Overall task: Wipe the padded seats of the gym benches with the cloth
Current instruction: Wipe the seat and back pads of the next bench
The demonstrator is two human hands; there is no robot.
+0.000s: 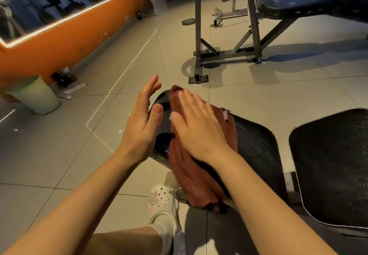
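Grey floor tiles [258,99] run back to an orange wall [59,42] carrying a mirror [49,0], with a pale bin [37,95] standing at its foot. Beyond the fingertips of both hands stands a metal rack [201,36] joined to a dark incline bench [310,4].

Nearer, a black padded seat [256,141] sits directly under the right hand [199,127]. A reddish-brown cloth [191,171] is draped across this seat: one end peeks out just past the right fingers [185,99], the middle lies beneath the palm, and the other end hangs over the near edge, below the wrist. Those fingers are straight and spread, pressing flat on the cloth rather than curling round it; they are somewhat blurred.

The left hand [143,123] is held edge-on just beside the seat's left rim, fingers relaxed and extended, gripping nothing, the thumb over the black padding. It is apart from the cloth.

To the right of the right forearm lies a second black pad [334,165]. Below the cloth's hanging end, a white clog [163,205] rests on the floor.
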